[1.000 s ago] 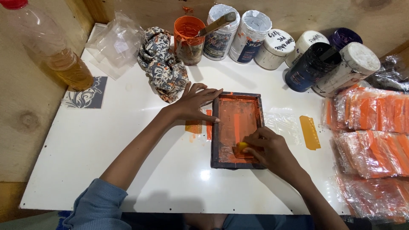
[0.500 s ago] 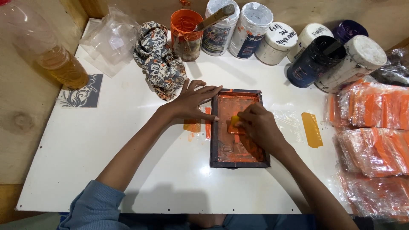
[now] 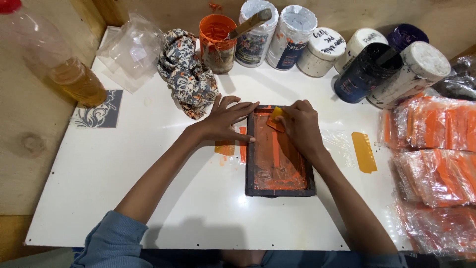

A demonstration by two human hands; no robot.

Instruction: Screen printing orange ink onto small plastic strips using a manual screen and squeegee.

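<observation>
Left hand: the left hand (image 3: 225, 120) lies flat, fingers spread, on the left rail of the dark printing frame (image 3: 279, 151), near its upper left corner; its grip is open, closed around nothing.
Right hand: the right hand (image 3: 300, 126) sits at the top of the frame, its grip closed on a small yellow-orange scraper (image 3: 275, 119) pressed to the mesh.
Frame: at the centre of the frame of view on the white worktop (image 3: 148, 208), smeared with orange ink inside; an orange patch (image 3: 225, 148) shows on the worktop just left of it.
Upper edge: a row of paint jars, among them an orange-stained tub (image 3: 216, 37) with a stick standing in it.
Upper left: a patterned rag (image 3: 187, 74), crumpled clear plastic (image 3: 131, 49), and a plastic bottle of amber liquid (image 3: 59, 64).
Right side: a loose yellow strip (image 3: 364, 152) on the worktop, and beyond it stacks of orange packets in clear bags (image 3: 436, 149).
</observation>
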